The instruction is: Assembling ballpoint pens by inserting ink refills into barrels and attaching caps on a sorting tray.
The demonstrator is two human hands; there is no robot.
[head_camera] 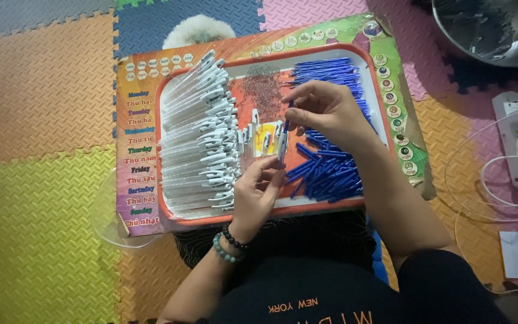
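Colourful foam floor mats lay under an orange-rimmed tray. Right hand fingertips pinched a thin blue plastic refill; left hand gripped a white pen barrel over the tray's middle. Both looked light, stiff, slick; best held mid-shaft

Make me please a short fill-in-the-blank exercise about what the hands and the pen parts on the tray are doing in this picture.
1. The right hand pinches a ____ refill by its top.
2. The left hand holds a pen barrel coloured ____.
3. The loose refills lie on the ____ side of the tray.
4. Bead bracelets sit on the ____ wrist.

Missing words: blue; white; right; left
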